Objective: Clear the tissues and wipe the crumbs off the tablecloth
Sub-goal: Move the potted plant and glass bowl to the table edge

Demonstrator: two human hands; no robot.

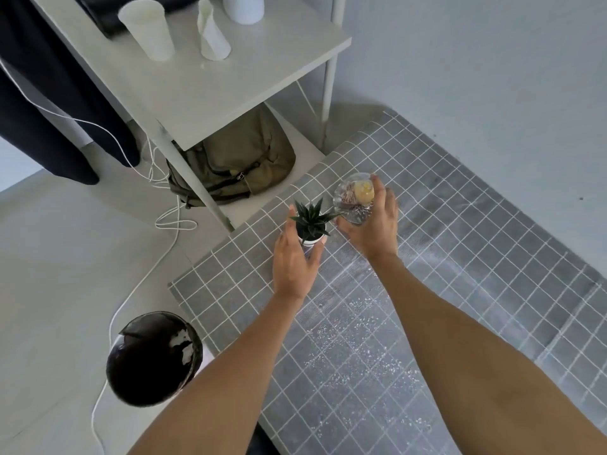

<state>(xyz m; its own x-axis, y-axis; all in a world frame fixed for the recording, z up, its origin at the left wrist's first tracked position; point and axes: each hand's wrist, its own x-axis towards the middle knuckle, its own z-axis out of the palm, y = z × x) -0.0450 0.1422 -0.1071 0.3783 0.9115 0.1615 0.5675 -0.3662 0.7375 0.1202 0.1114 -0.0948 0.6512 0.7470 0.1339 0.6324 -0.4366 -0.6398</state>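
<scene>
A grey tablecloth (460, 224) with a white grid covers the table. Pale crumbs (354, 353) are scattered over its near middle. My left hand (294, 261) wraps around a small white pot holding a spiky green plant (308, 220) near the table's far left corner. Just right of it, my right hand (374, 221) grips a clear glass jar (353, 197) with small items and something yellow inside. Both objects are close together and low over the cloth. No tissues lie on the cloth.
A black-lined bin (152, 357) with white tissue inside stands on the floor left of the table. A white shelf unit (203, 80) with paper cups stands behind, an olive backpack (233, 165) under it. White cables (144, 257) trail across the floor.
</scene>
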